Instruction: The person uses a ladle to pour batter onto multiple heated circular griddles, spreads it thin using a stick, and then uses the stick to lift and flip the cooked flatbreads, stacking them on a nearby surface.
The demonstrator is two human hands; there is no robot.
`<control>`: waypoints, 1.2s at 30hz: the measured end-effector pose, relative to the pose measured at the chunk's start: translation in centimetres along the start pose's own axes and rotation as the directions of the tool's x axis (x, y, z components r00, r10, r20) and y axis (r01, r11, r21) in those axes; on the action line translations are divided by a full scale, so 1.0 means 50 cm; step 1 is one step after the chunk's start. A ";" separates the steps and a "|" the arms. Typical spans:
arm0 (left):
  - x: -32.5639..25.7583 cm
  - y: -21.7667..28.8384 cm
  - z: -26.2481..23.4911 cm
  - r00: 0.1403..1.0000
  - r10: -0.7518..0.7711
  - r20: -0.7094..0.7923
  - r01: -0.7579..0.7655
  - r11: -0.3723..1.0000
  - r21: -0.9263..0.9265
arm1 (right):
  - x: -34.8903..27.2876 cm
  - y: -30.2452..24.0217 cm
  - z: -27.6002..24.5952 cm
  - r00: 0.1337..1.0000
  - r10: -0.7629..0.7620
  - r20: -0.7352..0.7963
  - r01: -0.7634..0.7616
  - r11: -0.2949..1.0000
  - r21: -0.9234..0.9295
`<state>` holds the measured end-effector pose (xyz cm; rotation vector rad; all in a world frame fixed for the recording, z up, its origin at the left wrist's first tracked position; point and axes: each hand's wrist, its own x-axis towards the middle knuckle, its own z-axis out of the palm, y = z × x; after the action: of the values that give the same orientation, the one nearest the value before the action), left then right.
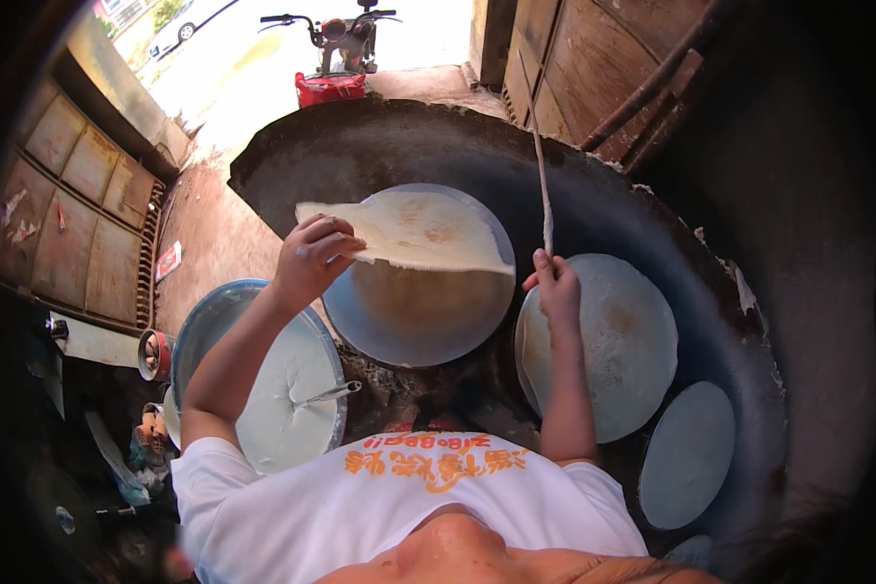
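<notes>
My left hand pinches the near left edge of a thin, pale flatbread with light brown patches. The bread is partly lifted off a round griddle, whose near part shows bare. In my right hand a long, thin stick points up and away, its lower end gripped by the fingers. Beneath that hand and forearm lies a second round griddle covered with a pale sheet of batter, faintly browned in places. Whether the stick touches the bread cannot be seen; it appears apart from it.
At my left stands a blue-rimmed basin of white batter with a ladle handle sticking out. Another pale round griddle is at the lower right. A dark curved counter surrounds the griddles. A red tricycle or scooter stands beyond.
</notes>
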<state>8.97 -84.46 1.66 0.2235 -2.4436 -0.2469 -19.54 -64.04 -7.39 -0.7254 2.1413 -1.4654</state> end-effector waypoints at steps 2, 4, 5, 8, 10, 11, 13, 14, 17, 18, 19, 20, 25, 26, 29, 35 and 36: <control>0.017 0.054 0.010 0.997 0.074 0.019 -0.074 0.997 0.016 | -0.042 0.041 -0.007 0.997 0.069 -0.030 -0.061 0.974 0.219; -0.015 0.112 0.052 0.992 0.130 0.007 -0.130 0.990 0.056 | -0.082 0.076 -0.013 0.964 0.251 0.084 -0.260 0.836 0.484; -0.072 0.127 0.081 0.992 0.126 -0.016 -0.125 0.990 0.062 | -0.108 0.063 -0.008 0.948 0.304 0.095 -0.315 0.848 0.426; -0.251 0.149 0.155 0.996 0.083 0.036 -0.082 0.997 -0.011 | -0.165 0.160 0.007 0.995 0.078 -0.062 -0.088 0.979 -0.184; -0.334 0.167 0.165 1.000 0.006 0.031 -0.004 0.999 -0.046 | -0.248 0.145 -0.008 0.992 0.108 -0.062 -0.119 0.966 -0.229; -0.353 0.175 0.174 0.998 -0.045 0.032 0.047 0.996 -0.071 | -0.284 0.169 0.003 0.989 0.123 -0.082 -0.135 0.977 -0.164; -0.372 0.198 0.190 0.993 -0.071 0.089 0.080 0.992 -0.098 | -0.320 0.240 0.040 0.999 0.018 -0.035 -0.025 0.979 -0.203; -0.388 0.215 0.196 0.984 -0.133 0.120 0.142 0.987 -0.075 | -0.331 0.227 0.046 0.997 0.032 -0.066 -0.043 0.986 -0.159; -0.392 0.258 0.217 0.988 -0.131 0.083 0.134 0.990 -0.038 | -0.285 0.198 0.053 0.987 -0.005 -0.161 -0.005 0.998 -0.060; -0.401 0.268 0.225 0.984 -0.162 0.077 0.166 0.985 -0.047 | -0.261 0.174 0.039 0.983 -0.030 -0.182 0.020 0.998 -0.057; -0.394 0.289 0.228 0.985 -0.158 0.069 0.161 0.986 -0.041 | -0.240 0.140 0.015 0.977 -0.062 -0.202 0.052 0.997 -0.054; -0.375 0.316 0.234 0.988 -0.156 0.013 0.157 0.987 -0.025 | -0.226 0.115 -0.024 0.970 -0.108 -0.216 0.099 0.994 -0.052; -0.205 0.499 0.342 0.982 -0.122 -0.145 0.101 0.984 -0.145 | -0.250 0.099 -0.337 0.929 -0.096 -0.358 0.091 0.995 -0.033; -0.164 0.532 0.367 0.988 -0.064 -0.142 0.037 0.981 -0.188 | -0.262 0.126 -0.403 0.913 0.044 -0.406 -0.065 0.997 -0.039; -0.100 0.612 0.444 0.995 0.087 -0.052 -0.096 0.974 -0.206 | -0.284 0.234 -0.531 0.862 0.079 -0.500 -0.143 0.986 -0.091; -0.061 0.628 0.453 0.876 0.374 0.305 -0.231 0.880 -0.416 | -0.304 0.392 -0.571 0.821 0.046 -0.569 -0.210 0.951 -0.226; -0.018 0.598 0.475 0.921 0.297 0.253 -0.183 0.902 -0.392 | -0.289 0.390 -0.581 0.814 0.036 -0.580 -0.210 0.949 -0.235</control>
<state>-8.36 -52.47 -10.01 -0.3061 -2.6384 -0.6547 -29.92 -28.46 -14.88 -0.2256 2.8426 -1.4370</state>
